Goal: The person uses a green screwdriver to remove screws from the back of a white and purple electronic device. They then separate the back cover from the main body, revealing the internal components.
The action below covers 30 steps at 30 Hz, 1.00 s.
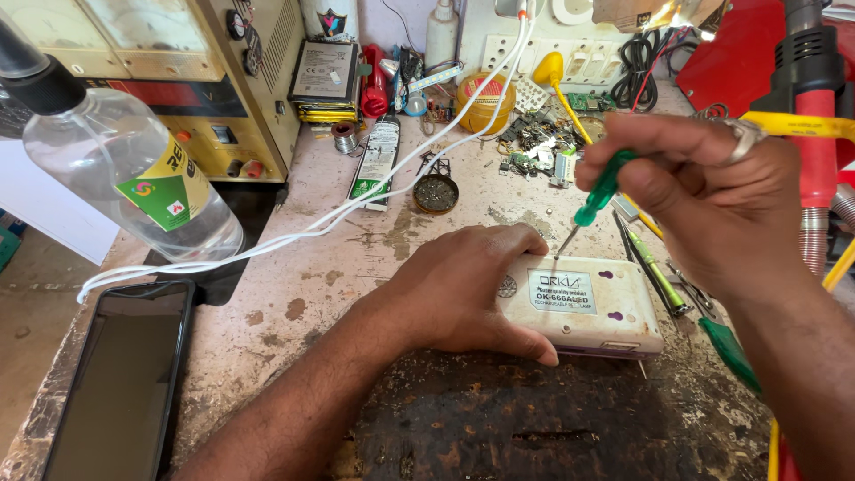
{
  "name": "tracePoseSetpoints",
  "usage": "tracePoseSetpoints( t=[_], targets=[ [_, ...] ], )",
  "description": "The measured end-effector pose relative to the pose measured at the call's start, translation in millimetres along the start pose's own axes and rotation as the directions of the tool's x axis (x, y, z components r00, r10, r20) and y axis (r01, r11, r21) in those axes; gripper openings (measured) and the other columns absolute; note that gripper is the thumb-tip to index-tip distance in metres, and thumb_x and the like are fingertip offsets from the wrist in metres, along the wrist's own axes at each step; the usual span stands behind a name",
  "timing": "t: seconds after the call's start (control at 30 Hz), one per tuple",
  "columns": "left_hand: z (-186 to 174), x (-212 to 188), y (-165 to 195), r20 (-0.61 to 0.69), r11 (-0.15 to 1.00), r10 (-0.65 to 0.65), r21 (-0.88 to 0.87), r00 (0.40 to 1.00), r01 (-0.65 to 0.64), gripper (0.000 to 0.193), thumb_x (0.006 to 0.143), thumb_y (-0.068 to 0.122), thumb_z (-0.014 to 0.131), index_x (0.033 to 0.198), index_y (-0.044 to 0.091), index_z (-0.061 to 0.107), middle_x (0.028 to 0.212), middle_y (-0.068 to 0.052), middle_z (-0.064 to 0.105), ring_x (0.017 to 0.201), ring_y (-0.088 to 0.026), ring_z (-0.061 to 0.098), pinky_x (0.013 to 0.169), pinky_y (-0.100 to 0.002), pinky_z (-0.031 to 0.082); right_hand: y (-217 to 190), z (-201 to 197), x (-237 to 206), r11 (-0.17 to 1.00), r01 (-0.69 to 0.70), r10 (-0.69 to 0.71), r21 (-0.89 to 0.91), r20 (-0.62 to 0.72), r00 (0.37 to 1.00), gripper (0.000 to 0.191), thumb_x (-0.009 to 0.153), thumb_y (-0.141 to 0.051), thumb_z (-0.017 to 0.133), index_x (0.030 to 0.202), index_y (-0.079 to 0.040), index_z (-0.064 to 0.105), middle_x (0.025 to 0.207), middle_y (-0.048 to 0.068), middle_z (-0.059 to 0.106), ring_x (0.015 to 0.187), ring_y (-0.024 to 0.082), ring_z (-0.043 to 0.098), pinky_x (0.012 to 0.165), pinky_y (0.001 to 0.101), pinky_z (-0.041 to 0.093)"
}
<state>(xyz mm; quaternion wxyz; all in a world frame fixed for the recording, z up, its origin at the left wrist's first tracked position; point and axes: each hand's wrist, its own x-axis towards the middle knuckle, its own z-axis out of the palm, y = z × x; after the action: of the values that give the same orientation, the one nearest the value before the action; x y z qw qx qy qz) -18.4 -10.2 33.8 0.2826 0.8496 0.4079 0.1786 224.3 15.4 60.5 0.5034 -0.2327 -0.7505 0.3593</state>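
Observation:
A flat white plastic device (614, 307) with a grey label lies on the worn workbench (312, 276). My left hand (463, 285) presses down on its left end and holds it still. My right hand (712, 191), with a ring on one finger, grips a small green-handled screwdriver (598, 194). The screwdriver's metal tip touches the top edge of the device near the label.
A clear liquid bottle (125, 169) and a dark phone (120, 383) sit at the left, with a white cable (356, 209) running across. A beige power supply (205, 71), a battery pack (325, 76), loose circuit parts (534, 142) and more screwdrivers (659, 276) crowd the back and right.

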Motion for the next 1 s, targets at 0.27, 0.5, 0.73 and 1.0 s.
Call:
tracePoseSetpoints(
  t=[0.27,0.5,0.73,1.0],
  targets=[
    [3,-1,-7,-0.005,1.000,0.020,-0.015,1.000,-0.020,0.101,0.054,0.061,0.091,0.135,0.010,0.058,0.127,-0.013,0.069,0.117,-0.030,0.067,0.097,-0.043,0.053,-6,4,-1,0.984,-0.073,0.071,-0.165,-0.014,0.997,0.025,0.101,-0.014,0.067,0.124,-0.007,0.068,0.118,0.012,0.072,0.104,0.019,0.070,0.089,0.0347,0.060],
    [-28,-12,-11,0.244,0.963,-0.249,0.166,0.937,0.212,0.118,0.048,0.058,0.094,0.143,0.010,0.044,0.131,-0.012,0.062,0.121,-0.028,0.062,0.102,-0.043,0.049,-5,5,-1,0.964,0.012,-0.027,-0.264,-0.052,0.998,0.020,0.101,-0.013,0.071,0.120,-0.004,0.069,0.114,0.012,0.072,0.102,0.018,0.073,0.088,0.0375,0.065],
    [-36,-15,-1,0.197,0.972,-0.201,0.161,0.960,0.170,0.104,0.049,0.055,0.093,0.136,0.014,0.052,0.124,-0.009,0.066,0.120,-0.027,0.061,0.101,-0.042,0.048,-11,12,-1,0.961,0.011,-0.032,-0.277,-0.071,0.997,0.028,0.096,-0.008,0.074,0.124,-0.005,0.068,0.116,0.012,0.068,0.107,0.014,0.067,0.096,0.0331,0.060],
    [-40,-18,-5,0.219,0.975,-0.204,0.129,0.954,0.179,0.098,0.048,0.051,0.092,0.131,0.015,0.054,0.123,-0.007,0.067,0.119,-0.025,0.063,0.098,-0.042,0.051,-4,9,-6,0.935,0.109,-0.118,-0.336,-0.006,0.993,0.030,0.093,-0.006,0.076,0.122,-0.007,0.069,0.125,0.012,0.058,0.117,0.015,0.060,0.101,0.0341,0.058]
  ],
)
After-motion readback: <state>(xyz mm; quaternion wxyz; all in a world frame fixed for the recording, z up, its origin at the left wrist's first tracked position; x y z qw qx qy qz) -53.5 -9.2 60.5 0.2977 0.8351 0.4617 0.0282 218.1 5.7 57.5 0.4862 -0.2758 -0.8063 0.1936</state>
